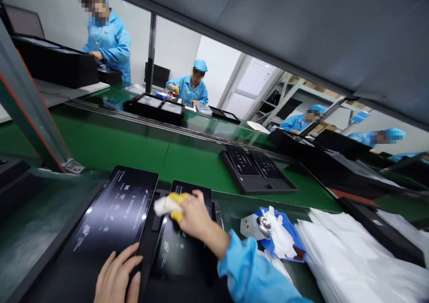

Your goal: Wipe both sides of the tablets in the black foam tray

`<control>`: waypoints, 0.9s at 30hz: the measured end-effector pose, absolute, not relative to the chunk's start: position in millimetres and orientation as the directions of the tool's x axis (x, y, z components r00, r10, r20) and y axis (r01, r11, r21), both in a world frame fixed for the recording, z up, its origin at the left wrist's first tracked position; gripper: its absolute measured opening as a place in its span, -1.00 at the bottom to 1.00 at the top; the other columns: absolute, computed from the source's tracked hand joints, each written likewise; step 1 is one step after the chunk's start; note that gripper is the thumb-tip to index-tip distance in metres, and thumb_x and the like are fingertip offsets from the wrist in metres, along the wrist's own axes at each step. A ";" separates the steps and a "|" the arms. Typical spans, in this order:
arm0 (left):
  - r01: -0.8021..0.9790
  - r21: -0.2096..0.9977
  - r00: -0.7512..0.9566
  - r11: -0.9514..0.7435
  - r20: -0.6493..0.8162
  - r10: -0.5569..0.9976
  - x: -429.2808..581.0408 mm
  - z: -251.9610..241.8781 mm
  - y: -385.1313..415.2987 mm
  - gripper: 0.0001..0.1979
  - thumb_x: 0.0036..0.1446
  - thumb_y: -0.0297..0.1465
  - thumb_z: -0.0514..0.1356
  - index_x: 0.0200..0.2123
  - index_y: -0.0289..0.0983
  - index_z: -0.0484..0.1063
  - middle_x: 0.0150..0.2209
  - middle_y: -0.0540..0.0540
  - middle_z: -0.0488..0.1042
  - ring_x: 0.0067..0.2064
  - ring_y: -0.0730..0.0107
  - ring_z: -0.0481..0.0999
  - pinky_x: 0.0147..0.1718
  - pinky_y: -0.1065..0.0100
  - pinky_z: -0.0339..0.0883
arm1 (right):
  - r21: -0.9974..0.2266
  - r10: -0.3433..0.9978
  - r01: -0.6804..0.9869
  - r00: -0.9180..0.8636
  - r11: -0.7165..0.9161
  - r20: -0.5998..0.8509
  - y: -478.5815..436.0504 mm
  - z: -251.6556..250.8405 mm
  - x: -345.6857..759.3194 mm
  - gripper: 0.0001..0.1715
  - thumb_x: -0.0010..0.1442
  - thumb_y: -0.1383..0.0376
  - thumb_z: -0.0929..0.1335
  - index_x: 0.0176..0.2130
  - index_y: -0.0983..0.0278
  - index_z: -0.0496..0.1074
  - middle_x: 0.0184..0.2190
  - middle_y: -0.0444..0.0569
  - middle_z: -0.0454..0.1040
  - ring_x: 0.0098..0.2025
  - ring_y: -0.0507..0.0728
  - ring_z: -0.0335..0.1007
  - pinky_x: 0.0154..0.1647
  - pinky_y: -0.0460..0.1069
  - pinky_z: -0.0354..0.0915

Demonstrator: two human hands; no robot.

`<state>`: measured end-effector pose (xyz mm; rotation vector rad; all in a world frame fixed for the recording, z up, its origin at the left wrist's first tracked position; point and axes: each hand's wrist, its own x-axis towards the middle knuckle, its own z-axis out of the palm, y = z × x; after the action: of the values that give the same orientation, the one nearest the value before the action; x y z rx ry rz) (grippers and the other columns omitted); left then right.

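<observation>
In the lower centre of the frame, the right hand [196, 216] is holding a white cloth [163, 206] at the right panel [174, 251], and yellow covers [176, 216] are showing on its fingers. At lower left, the left hand [117, 276] is spreading its fingers by the left panel [114, 209]. A bottle [250, 227] is standing beside a blue bin [291, 229] right of centre; white sheets [362, 258] are lying at lower right. Workers [110, 44] are sitting or standing across the top.
</observation>
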<state>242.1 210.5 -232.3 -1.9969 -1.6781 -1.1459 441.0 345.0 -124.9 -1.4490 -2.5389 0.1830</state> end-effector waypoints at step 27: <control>0.766 0.585 -0.144 -0.268 0.563 0.814 237.0 -218.7 201.6 -0.74 0.23 -0.33 0.00 -0.03 -0.19 0.29 0.12 0.08 0.31 0.19 0.78 0.27 0.20 0.61 0.07 | -0.164 0.540 0.524 -0.733 0.836 0.414 216.1 -184.3 471.1 -0.43 0.19 0.32 0.31 0.19 0.16 0.29 -0.06 0.00 0.48 -0.13 0.15 0.38 0.23 0.23 -0.17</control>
<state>237.0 201.6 -218.7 -2.0885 -1.9309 -1.4544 471.1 216.1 -184.3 -0.7868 -2.5625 0.0497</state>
